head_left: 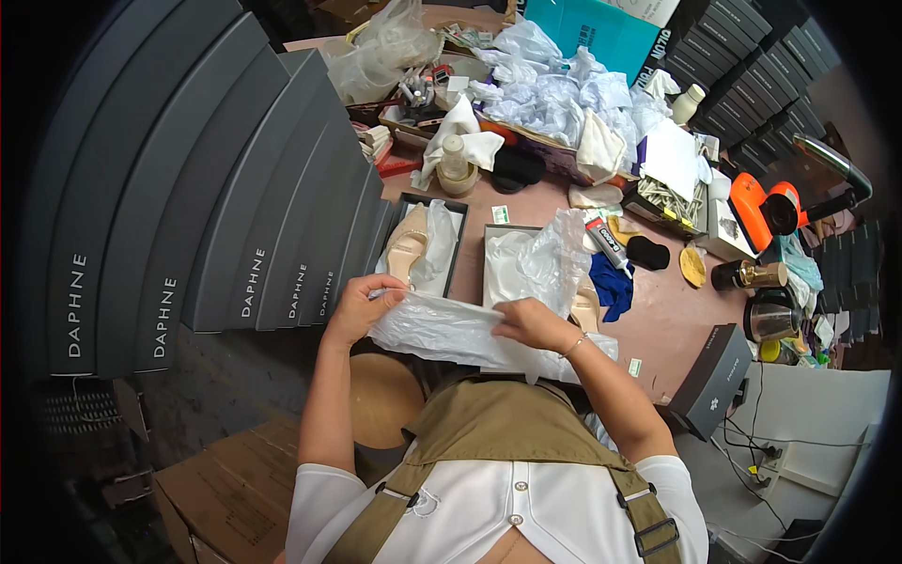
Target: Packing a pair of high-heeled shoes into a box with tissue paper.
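A sheet of white tissue paper (pixel 442 329) is stretched between my hands at the near edge of the table. My left hand (pixel 360 308) pinches its left end, thumb and forefinger together. My right hand (pixel 537 325) grips the sheet farther right, fingers closed. Just beyond my left hand, a beige pointed shoe (pixel 408 246) lies in a dark shoe box (pixel 459 246) with more tissue beside it. A second box part (pixel 486 273), lined with white paper, sits to the right. Another beige shoe (pixel 584 308) shows partly beyond my right wrist, partly covered by crumpled translucent wrapping (pixel 561 246).
Tall stacks of dark shoe boxes (pixel 225 188) crowd the left. Crumpled white paper (pixel 573 94) fills a container at the back. A glue tube (pixel 606 242), blue cloth (pixel 613 287) and black pad (pixel 647 252) lie right. An upright dark box (pixel 711 381) stands at the right edge.
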Tool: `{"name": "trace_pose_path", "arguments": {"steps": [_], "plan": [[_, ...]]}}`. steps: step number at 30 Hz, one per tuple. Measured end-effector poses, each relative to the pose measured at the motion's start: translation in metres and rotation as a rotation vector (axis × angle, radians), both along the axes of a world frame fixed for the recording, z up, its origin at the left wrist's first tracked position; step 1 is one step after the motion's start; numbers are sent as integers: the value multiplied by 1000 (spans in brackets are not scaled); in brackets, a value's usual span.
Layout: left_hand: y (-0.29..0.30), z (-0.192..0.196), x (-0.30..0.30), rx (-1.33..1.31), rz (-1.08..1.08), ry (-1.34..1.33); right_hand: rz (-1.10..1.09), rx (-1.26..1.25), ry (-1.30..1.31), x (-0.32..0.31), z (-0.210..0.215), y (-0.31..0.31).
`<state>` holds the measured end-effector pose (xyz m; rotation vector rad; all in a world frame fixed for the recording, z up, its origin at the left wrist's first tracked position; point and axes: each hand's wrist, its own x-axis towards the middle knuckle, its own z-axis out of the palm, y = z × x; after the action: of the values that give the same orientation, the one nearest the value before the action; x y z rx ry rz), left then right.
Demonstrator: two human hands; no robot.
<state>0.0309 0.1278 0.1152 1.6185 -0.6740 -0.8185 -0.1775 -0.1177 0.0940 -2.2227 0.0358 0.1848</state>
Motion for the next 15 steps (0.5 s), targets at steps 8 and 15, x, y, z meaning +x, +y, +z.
{"name": "trace_pose_path", "arguments": {"steps": [8,15], "plan": [[-16,-118,20,799,145,-433,-267,71,165,-29,39,-19],[-10,-137,14,150,461,533,-352,-4,-8,-4,37,-37]]}}
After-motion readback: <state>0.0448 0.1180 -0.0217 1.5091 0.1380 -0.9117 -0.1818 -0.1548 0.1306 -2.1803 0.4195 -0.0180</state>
